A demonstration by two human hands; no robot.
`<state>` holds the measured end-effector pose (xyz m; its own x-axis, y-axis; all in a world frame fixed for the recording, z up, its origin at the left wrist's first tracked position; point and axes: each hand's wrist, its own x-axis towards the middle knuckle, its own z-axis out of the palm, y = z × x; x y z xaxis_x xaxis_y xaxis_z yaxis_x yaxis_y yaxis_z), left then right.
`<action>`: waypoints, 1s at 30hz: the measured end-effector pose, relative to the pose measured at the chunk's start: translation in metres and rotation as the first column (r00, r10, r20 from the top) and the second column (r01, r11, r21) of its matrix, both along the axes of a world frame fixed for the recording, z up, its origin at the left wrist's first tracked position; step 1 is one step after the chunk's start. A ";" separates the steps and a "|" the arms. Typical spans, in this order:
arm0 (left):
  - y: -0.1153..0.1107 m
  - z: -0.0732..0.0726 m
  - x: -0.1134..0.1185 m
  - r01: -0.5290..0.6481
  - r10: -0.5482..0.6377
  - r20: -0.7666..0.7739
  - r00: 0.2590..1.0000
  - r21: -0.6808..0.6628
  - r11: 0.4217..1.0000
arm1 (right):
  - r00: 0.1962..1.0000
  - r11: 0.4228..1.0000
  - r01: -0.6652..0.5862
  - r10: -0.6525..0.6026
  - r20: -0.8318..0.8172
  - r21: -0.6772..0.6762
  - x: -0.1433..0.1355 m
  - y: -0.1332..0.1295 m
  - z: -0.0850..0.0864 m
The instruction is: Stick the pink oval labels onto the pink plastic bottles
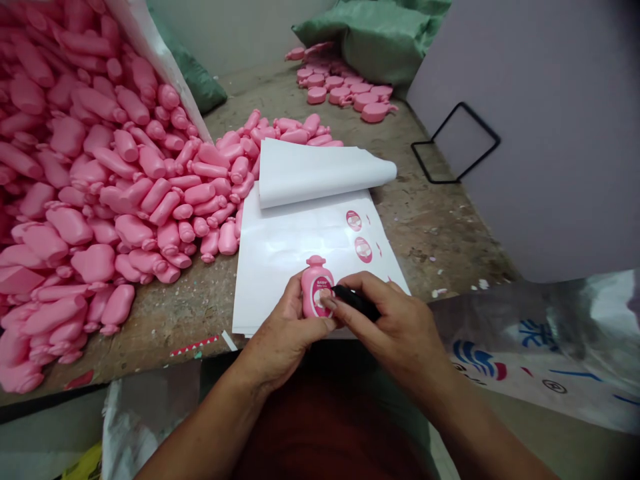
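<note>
Pink bottle (312,274), standing roughly upright with an oval label (323,285) on its front, is held above the near edge of a white sheet (280,240). From the left, a heap of similar bottles (105,167) spreads over the counter (170,307) as far as the sheet. Next comes the left hand (287,327), its fingers and thumb closed around the lower part of the bottle. Behind, a folded-back stack of paper (325,175) lies across the sheet's far part, with round pink pieces (345,93) well beyond it. Right of the bottle, the right hand (400,327) grips a black tool (359,303), its tip close to the label; whether they touch I cannot tell. Two printed ovals (363,250) remain on the sheet's right side. The step in hand looks like settling the label on the bottle; the next move seems to call for a steady left grip and light, even pressure from the right. Farther right, a black wire frame (445,181) stands by the panel (520,120).
</note>
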<state>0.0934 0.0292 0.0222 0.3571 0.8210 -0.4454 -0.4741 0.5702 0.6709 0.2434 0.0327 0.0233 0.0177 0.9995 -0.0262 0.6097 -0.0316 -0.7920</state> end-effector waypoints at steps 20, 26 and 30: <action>-0.003 0.007 -0.005 0.219 -0.192 -0.174 0.966 0.151 0.964 | 0.903 0.983 -0.101 0.027 -0.428 -0.151 0.004 0.014 0.001; -0.005 0.002 -0.008 0.242 -0.233 -0.077 0.969 0.149 0.959 | 0.792 0.954 -0.171 -0.017 -0.611 -0.248 0.002 0.018 -0.002; -0.004 0.007 -0.010 0.220 -0.222 0.045 0.974 0.056 0.974 | 0.805 0.955 -0.160 -0.019 -0.592 -0.248 0.004 0.018 -0.001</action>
